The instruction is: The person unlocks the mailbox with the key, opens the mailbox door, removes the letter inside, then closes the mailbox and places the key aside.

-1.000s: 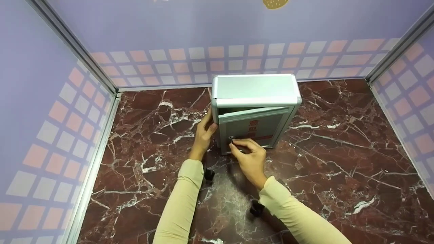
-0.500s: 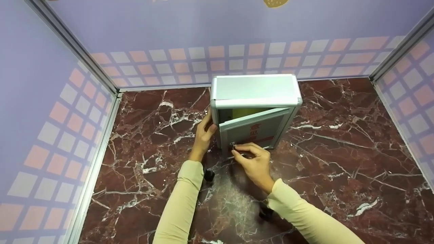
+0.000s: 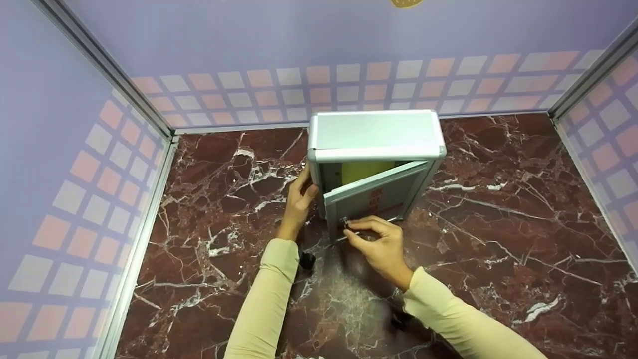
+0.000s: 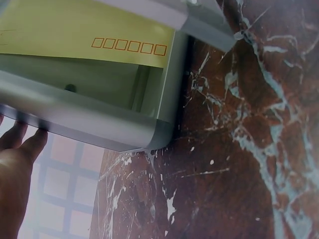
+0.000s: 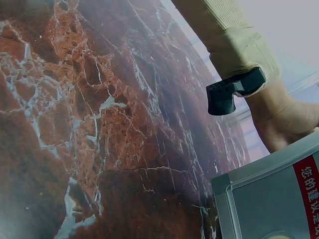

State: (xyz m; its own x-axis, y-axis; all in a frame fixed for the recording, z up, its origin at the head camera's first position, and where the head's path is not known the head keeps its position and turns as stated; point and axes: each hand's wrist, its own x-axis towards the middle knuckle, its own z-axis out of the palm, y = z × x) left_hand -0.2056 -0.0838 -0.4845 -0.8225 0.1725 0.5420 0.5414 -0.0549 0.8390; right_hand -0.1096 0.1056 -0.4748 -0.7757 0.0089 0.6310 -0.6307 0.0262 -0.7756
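A silver metal suggestion box point(image 3: 376, 130) stands upright near the back wall, its front door point(image 3: 374, 199) swung partly out on the left side. My right hand point(image 3: 381, 244) pinches a small key at the lock point(image 3: 345, 220) on the door's free edge; the fingers partly hide it. My left hand point(image 3: 299, 202) rests along the box's left side, with its fingertips touching that side in the left wrist view. Inside lies a yellow envelope point(image 4: 99, 32) with a row of red squares. A red strip point(image 5: 310, 186) with white characters crosses the door in the right wrist view.
The box stands on a dark red marbled tabletop point(image 3: 224, 209). Purple panels with pink and white squares enclose it at the back point(image 3: 259, 45), left point(image 3: 45, 124) and right point(image 3: 615, 107). A black wrist device point(image 5: 224, 94) sits on the left sleeve.
The door has swung further out toward me, uncovering the yellow envelope inside. My right hand has moved with it, down and slightly right, while my left hand stays at the box's side.
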